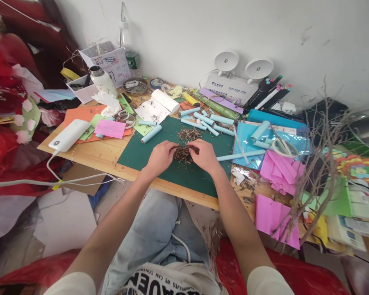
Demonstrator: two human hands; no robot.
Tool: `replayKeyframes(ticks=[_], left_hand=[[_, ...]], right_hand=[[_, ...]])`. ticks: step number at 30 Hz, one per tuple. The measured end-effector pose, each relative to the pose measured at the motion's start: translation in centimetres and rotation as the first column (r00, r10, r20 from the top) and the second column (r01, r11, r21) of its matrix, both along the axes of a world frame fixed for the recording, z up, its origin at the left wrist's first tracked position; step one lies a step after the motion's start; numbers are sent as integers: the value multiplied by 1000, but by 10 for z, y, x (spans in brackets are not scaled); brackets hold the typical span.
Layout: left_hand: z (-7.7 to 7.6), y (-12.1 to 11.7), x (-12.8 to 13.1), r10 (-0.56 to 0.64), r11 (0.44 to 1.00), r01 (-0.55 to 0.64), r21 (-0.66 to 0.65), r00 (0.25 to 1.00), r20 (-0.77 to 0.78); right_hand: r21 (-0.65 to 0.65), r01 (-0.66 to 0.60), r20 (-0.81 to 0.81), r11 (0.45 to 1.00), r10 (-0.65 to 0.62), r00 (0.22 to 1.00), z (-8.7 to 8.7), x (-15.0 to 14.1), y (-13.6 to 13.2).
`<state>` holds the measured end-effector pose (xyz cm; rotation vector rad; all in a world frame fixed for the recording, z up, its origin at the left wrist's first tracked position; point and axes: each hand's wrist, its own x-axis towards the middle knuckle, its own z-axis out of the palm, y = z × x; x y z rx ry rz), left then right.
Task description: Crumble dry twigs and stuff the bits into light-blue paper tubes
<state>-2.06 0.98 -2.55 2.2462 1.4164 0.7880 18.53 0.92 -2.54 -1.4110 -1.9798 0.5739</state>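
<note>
On the dark green cutting mat (135, 153) lies a small heap of brown broken twig bits (182, 154), between my two hands. My left hand (162, 156) is closed at the heap's left side, thumb and fingertips pinched on the bits. From the right, my right hand (205, 155) pinches the bits at the opposite side. Just behind is a second, looser patch of twig bits (189, 134). Several light blue paper tubes (222, 119) lie at the mat's back edge, and one short blue tube (151, 134) rests nearer my left hand.
Scissors (284, 144) lie on a blue plastic packet (241, 137) at right, beside pink paper (276, 170) and upright bare branches (322, 164). A white power bank (69, 135) with a cable sits left. A bottle (103, 80) and emergency light (229, 88) stand at the back.
</note>
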Motion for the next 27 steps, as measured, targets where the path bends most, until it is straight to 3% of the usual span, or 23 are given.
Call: replayKeyframes(ticks=[6,10,13,18,22,27], left_hand=[[-3,0,2,-73,996,76,-53,995,67],[1,1,0,-17,999,20,-32,997,75],[3,1,-1,-15,999,17,-27,998,60],[4,1,-1,-25,999,26,-20,996,86],[9,1,1,-19,998,26,-51,992,122],[18,1,10,-45,977,110,-181,942,332]], right_hand=[[-42,-101,-44,994,99,994,4,-5,-3],[-23,-41,-145,999,37,989,4,-1,-2],[-26,-22,-91,999,20,996,3,0,-1],[-67,-110,-13,992,109,994,2,-2,-2],[-81,-72,-215,994,53,975,3,-3,-2],[-74,-55,-423,996,18,906,7,-7,-5]])
